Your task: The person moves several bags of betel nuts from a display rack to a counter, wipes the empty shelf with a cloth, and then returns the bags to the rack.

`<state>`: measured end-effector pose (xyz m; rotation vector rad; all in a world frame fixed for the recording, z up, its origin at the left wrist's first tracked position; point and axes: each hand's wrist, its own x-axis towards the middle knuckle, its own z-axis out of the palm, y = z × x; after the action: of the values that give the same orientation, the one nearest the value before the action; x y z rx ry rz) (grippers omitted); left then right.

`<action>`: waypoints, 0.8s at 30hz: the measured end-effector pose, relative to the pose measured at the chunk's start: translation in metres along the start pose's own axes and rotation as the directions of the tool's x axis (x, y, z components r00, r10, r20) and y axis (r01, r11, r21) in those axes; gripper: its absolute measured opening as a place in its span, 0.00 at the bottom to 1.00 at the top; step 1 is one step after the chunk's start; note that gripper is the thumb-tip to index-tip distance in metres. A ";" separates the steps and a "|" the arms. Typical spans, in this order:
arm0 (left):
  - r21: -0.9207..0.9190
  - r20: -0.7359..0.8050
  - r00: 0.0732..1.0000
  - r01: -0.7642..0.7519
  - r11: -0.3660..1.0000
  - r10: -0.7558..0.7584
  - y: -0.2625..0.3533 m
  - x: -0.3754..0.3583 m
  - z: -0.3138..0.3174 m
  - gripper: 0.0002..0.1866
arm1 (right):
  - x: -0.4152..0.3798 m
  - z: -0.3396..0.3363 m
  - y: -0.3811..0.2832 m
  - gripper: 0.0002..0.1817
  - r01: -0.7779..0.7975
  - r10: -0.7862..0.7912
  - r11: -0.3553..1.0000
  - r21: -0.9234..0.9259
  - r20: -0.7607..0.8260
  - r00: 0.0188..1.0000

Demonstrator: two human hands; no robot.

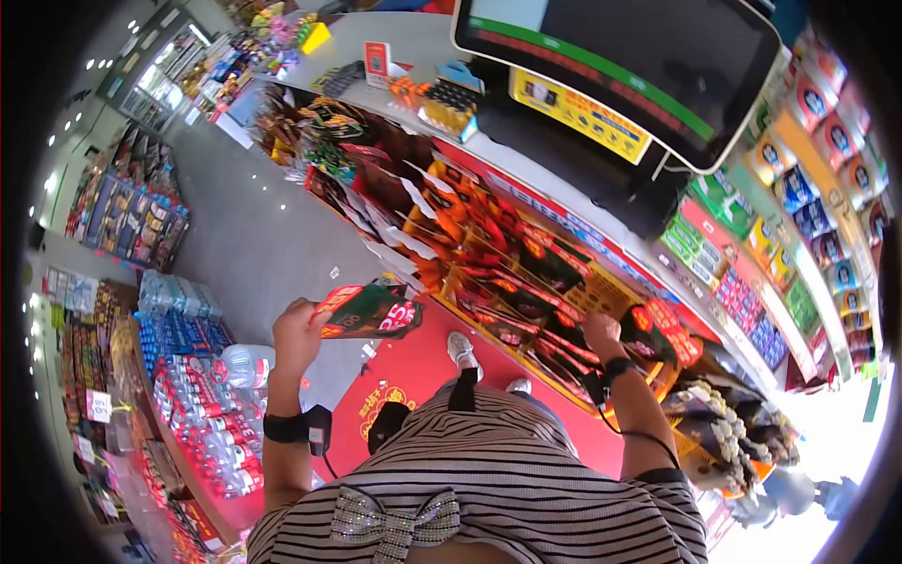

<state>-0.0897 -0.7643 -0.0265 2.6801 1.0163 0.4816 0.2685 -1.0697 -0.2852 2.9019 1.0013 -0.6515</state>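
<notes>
My left hand (296, 336) is closed on the end of a dark green and red snack packet (371, 313) with large pale print. It holds the packet out over the aisle, left of the shelf. My right hand (601, 335) is curled closed among the upright packets (554, 318) in a yellow plastic basket (601, 289). What its fingers grip there, if anything, is hidden. Beside that hand stands another red and black packet (662, 334). Both wrists wear black bands with cables.
Above the baskets runs a counter (564, 202) with a large screen (620, 66) and small boxes. Shrink-wrapped bottles (211, 414) are stacked at left. A red mat (413, 367) lies underfoot. Shelves of cans (827, 141) line the right. Bags of garlic-like bulbs (723, 414) sit lower right.
</notes>
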 end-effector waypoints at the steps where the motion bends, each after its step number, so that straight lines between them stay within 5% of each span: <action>1: -0.004 -0.011 1.000 0.004 1.000 -0.004 -0.002 -0.001 0.001 0.08 | -0.002 0.003 0.002 0.13 0.002 -0.003 1.000 -0.015 -0.029 1.000; 3: -0.013 -0.027 1.000 0.013 1.000 -0.013 -0.006 -0.002 0.003 0.08 | -0.002 0.006 0.004 0.13 0.003 -0.007 0.999 -0.044 -0.083 0.997; 4: 0.007 -0.036 0.999 0.016 1.000 -0.015 -0.009 -0.003 0.002 0.08 | -0.005 -0.008 0.000 0.12 -0.026 0.028 0.997 -0.070 0.027 0.999; 9: -0.055 -0.041 0.999 0.010 0.998 -0.012 -0.024 -0.008 0.006 0.08 | -0.024 -0.050 0.004 0.12 0.077 -0.085 0.994 -0.072 -0.117 0.989; 19: -0.062 0.053 0.997 0.062 0.996 -0.058 -0.035 -0.020 0.018 0.07 | -0.072 -0.152 0.000 0.16 0.037 -0.041 0.999 -0.022 -0.174 0.984; 22: -0.020 0.176 0.983 -0.046 0.999 0.048 -0.010 -0.012 0.015 0.07 | -0.095 -0.181 0.001 0.14 0.128 -0.116 0.992 0.022 -0.293 0.949; 24: 0.046 0.282 0.930 -0.260 0.965 0.237 0.024 -0.001 0.013 0.05 | -0.114 -0.204 -0.006 0.14 0.205 -0.191 0.979 0.009 -0.317 0.929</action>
<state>-0.0711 -0.7836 -0.0307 2.8603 0.6353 0.1046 0.2620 -1.1045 -0.0544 3.0302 1.3417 -0.2106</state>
